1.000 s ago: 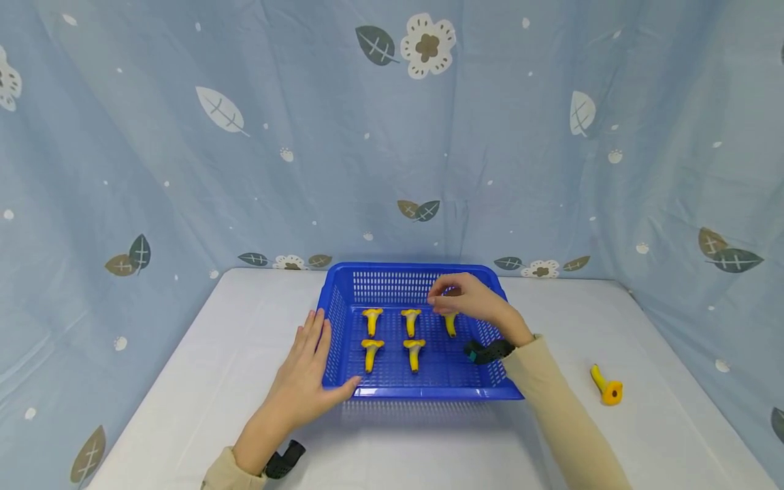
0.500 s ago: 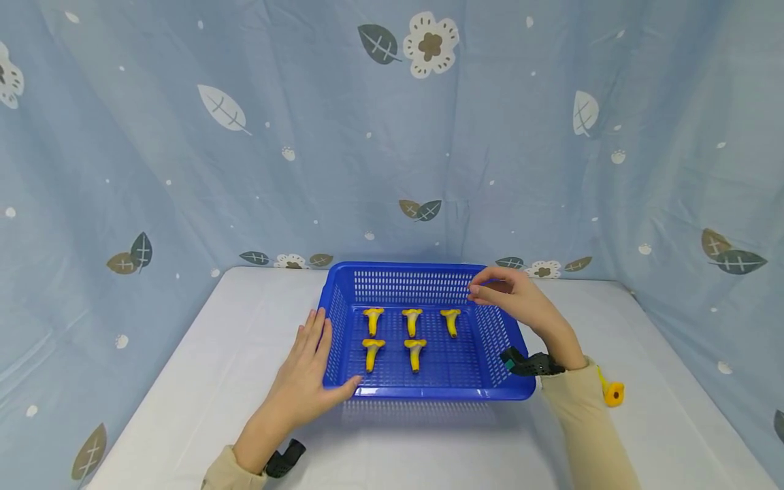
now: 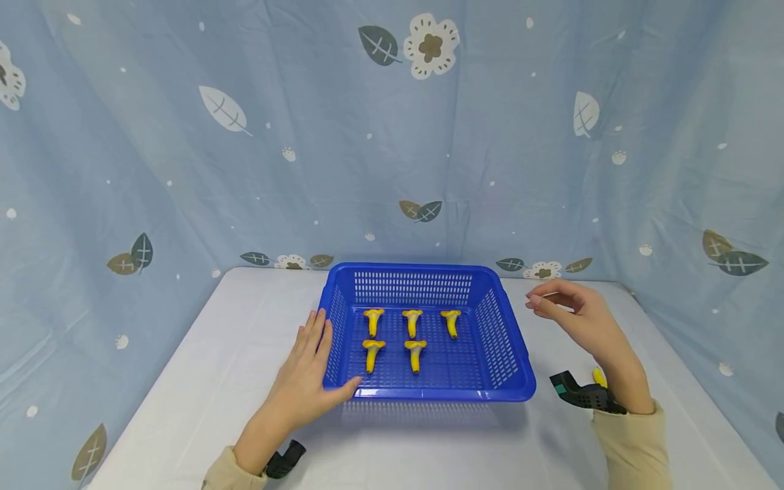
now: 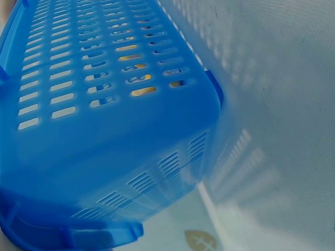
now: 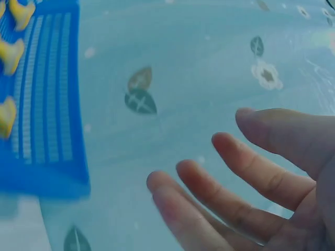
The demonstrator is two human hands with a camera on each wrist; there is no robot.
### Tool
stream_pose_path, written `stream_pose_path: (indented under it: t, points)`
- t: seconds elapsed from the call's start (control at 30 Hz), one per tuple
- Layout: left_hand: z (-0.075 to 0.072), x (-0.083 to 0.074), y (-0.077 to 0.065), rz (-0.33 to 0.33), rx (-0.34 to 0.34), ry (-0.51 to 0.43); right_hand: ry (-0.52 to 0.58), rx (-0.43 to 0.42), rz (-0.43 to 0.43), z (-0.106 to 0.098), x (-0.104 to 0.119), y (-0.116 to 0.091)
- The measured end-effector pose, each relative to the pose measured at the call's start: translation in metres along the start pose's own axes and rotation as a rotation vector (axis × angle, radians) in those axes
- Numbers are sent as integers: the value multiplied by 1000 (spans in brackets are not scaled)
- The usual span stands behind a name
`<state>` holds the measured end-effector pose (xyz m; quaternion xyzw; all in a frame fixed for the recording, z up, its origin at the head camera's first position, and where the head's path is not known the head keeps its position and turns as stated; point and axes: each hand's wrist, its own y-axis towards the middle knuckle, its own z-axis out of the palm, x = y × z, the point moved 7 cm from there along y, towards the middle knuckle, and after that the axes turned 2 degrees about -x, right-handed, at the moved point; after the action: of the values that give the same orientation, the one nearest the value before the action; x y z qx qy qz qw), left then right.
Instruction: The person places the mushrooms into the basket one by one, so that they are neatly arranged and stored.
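Observation:
A blue plastic basket [image 3: 441,394] with slotted walls holds several yellow mushrooms, trumpet-shaped like chanterelles. Three form the back row, including the right-hand mushroom [image 3: 451,323]; two lie in front, one being the front-left mushroom [image 3: 371,355]. My left hand [image 3: 300,384] rests along the basket's left side, fingers straight, thumb spread to the front rim. To the right of the basket, in the air over the table, my right hand [image 3: 584,320] has loosely bent fingers and holds nothing, as the right wrist view confirms. Another yellow mushroom [image 3: 599,376] lies behind my right wrist, mostly hidden.
The basket stands on a white-covered table [image 3: 429,449]. A blue curtain [image 3: 343,163] with leaf and flower prints hangs behind and at both sides. Each wrist wears a black strap, such as the right strap [image 3: 584,393].
From over the back-right mushroom, my right hand has moved right, out past the basket's edge. Its wrist now covers most of the mushroom on the table. My left hand has stayed put.

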<state>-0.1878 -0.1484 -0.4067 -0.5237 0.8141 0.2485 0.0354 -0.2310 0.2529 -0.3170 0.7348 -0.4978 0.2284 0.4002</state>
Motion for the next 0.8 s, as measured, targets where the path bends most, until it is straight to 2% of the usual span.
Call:
stream_pose_path:
  t: [0.23, 0.43, 0.6, 0.8]
  points:
    - [0, 1, 0, 3, -3, 10, -304, -62, 147, -32, -30, -24]
    - [0, 1, 0, 7, -11, 17, -433, -43, 224, -54, -58, -41]
    - [-1, 1, 0, 4, -13, 11, -518, 36, 312, -67, -74, -48]
    - [-1, 0, 1, 4, -14, 10, -584, 205, 451, -68, -101, -52]
